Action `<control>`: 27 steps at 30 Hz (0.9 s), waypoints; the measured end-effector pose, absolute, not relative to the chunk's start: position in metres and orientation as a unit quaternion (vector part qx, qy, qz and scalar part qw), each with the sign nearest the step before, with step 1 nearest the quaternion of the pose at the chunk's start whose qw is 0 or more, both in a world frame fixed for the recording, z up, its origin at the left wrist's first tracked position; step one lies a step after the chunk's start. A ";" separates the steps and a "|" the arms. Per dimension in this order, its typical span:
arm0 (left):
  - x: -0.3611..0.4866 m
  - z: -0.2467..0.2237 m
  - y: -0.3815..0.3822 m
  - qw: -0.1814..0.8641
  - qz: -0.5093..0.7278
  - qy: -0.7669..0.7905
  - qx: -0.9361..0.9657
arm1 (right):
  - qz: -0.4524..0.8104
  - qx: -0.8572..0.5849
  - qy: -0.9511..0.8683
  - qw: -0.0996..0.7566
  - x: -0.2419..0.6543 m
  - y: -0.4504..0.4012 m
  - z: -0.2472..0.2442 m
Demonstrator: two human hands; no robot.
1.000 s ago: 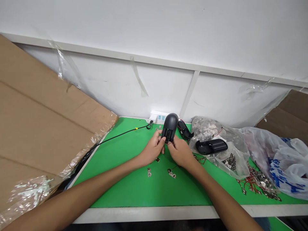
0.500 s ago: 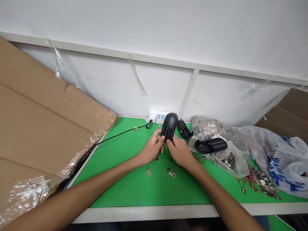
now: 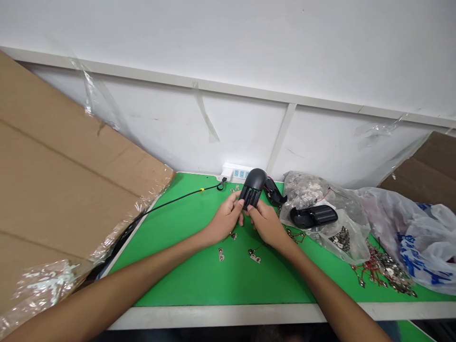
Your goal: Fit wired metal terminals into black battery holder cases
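Between my two hands is a black plastic housing [image 3: 255, 181], rounded at the top, with battery slots at its lower end. My left hand [image 3: 225, 217] grips its lower left side, thumb on the slots. The lower right side is in my right hand [image 3: 266, 219], whose thumb also presses by the slots. What lies under the thumbs is hidden. On the green mat below are a metal contact plate [image 3: 221, 254] and another contact plate with a wire [image 3: 254, 256]. A similar black housing [image 3: 273, 192] with wires lies just behind my right hand.
Another black housing [image 3: 313, 216] rests on a clear bag of small metal parts [image 3: 340, 238]. Red-wired contacts [image 3: 386, 268] lie heaped at the right beside a white plastic bag [image 3: 420, 237]. A power strip [image 3: 235, 172], black cable [image 3: 178, 202] and cardboard [image 3: 71, 180] stand behind and left.
The held housing has tilted slightly, its rounded top leaning further right. Both hands keep their hold on it; the things on the table have not moved.
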State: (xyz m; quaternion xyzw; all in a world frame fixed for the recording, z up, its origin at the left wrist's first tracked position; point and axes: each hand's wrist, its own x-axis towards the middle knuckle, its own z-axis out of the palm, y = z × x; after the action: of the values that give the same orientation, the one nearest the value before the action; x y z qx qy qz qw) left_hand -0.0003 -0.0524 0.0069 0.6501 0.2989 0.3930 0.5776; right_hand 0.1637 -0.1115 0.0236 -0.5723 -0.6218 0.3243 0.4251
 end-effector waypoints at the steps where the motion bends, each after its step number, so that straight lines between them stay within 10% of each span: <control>1: 0.000 0.006 -0.052 0.574 0.392 0.300 0.654 | 0.326 -0.572 -0.621 0.425 0.164 -0.111 0.023; 17: -0.001 0.006 -0.054 0.570 0.396 0.311 0.649 | 0.323 -0.569 -0.613 0.444 0.165 -0.110 0.022; 27: -0.003 0.008 -0.057 0.605 0.406 0.269 0.630 | 0.531 -0.461 -0.483 0.522 0.164 -0.101 0.022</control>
State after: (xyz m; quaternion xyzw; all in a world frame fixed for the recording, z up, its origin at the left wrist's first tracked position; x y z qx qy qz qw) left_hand -0.0031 -0.0569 0.0082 0.6297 0.2685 0.4064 0.6051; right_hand 0.1643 -0.1009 0.0220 -0.4606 -0.4825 0.5314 0.5221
